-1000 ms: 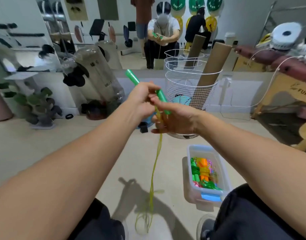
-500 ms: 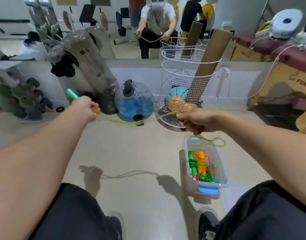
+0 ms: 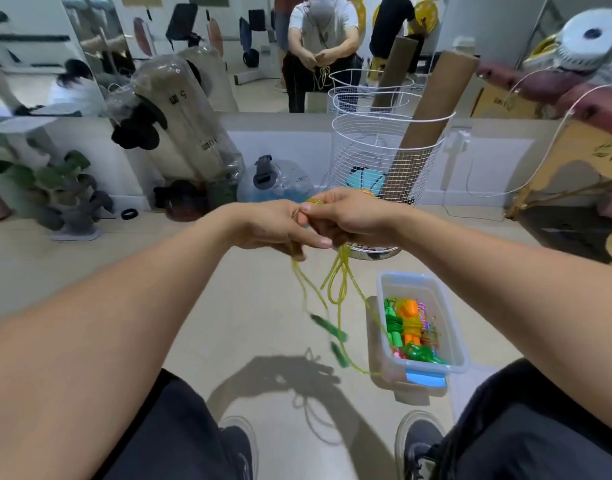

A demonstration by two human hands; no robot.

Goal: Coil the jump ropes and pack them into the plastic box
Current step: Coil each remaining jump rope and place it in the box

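A yellow-green jump rope (image 3: 337,289) hangs in loops from both my hands, which meet at chest height in front of me. Its two green handles (image 3: 328,330) dangle blurred below the loops. My left hand (image 3: 268,226) grips strands of the rope, fingers pointing right. My right hand (image 3: 346,214) pinches the rope at the top, against the left hand. The clear plastic box (image 3: 453,327) stands on the floor to the lower right. It holds several coiled ropes in green, orange and pink (image 3: 410,332).
A white wire basket (image 3: 384,157) with cardboard tubes stands just behind my hands. A blue water jug (image 3: 275,183), plastic-wrapped bags and a plant stand by the mirrored wall at left. A wooden bench (image 3: 574,161) is at right. My shoes (image 3: 418,441) rest on the floor below.
My hands were stretched apart with the rope taut between them; now they have come together in the middle. The rope hangs in loops and the green handles dangle free.
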